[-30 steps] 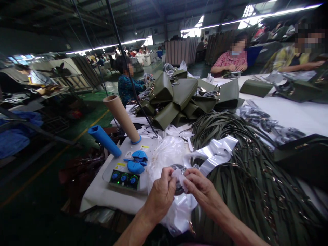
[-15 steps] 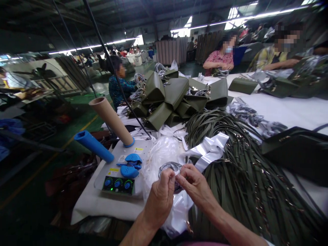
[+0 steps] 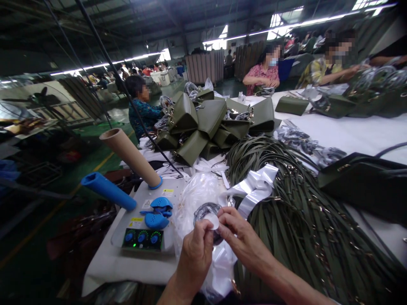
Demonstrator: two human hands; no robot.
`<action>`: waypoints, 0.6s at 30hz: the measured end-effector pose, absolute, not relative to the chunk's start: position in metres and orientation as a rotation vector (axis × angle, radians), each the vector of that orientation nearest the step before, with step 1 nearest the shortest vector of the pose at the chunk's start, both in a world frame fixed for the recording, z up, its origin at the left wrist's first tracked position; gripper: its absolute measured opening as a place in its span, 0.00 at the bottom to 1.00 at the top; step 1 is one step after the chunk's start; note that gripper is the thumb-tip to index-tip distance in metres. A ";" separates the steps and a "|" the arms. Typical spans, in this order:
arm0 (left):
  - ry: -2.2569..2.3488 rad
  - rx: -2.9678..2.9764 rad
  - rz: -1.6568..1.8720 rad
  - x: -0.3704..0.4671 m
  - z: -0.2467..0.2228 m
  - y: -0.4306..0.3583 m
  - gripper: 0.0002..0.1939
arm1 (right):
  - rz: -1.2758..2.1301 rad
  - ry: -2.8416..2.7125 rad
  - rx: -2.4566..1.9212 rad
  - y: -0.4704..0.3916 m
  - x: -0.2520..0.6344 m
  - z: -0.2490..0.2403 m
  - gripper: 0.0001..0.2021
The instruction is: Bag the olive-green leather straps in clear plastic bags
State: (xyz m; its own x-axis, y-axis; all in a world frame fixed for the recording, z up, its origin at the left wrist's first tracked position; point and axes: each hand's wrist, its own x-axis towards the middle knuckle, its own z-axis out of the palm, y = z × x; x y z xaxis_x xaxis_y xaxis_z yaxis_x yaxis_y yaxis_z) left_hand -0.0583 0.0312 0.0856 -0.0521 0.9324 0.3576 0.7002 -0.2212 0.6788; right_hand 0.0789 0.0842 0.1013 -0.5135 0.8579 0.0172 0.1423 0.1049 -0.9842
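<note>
Between my two hands is a small round white sticker [image 3: 212,221]. My left hand [image 3: 197,248] pinches its left edge, and the fingertips of my right hand [image 3: 237,228] are closed at its right side. Just behind the fingers lies a coiled strap wrapped in clear plastic [image 3: 203,210], partly hidden by the hands. Crumpled clear plastic [image 3: 193,192] spreads beneath and behind it. A shiny white ribbon-like strip [image 3: 260,182] lies beyond my right hand. To the right, a large pile of dark green straps [image 3: 286,220] with metal clasps covers the table.
At left stands a grey machine [image 3: 117,228] with blue knobs, a blue tube [image 3: 108,190] and a cardboard tube [image 3: 130,154]. Green bags [image 3: 211,116] are heaped behind. A dark bag [image 3: 365,182] lies at right. Several people sit around the table.
The white sticker now shows as a full disc between my fingers, where it was mostly hidden before. The view has shifted slightly, so the surroundings sit farther left.
</note>
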 end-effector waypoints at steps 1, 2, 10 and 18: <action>1.733 1.981 1.159 -0.058 0.086 0.031 0.06 | 1.457 -1.745 -0.975 0.084 0.079 0.101 0.11; 1.723 2.025 1.176 -0.057 0.085 0.030 0.07 | 1.451 -1.728 -0.975 0.083 0.078 0.101 0.11; 1.760 1.755 1.283 -0.057 0.072 0.026 0.10 | 1.514 -1.703 -1.036 0.083 0.077 0.096 0.06; 1.760 1.564 1.203 -0.055 0.073 0.023 0.09 | 1.472 -1.643 -1.015 0.078 0.074 0.091 0.10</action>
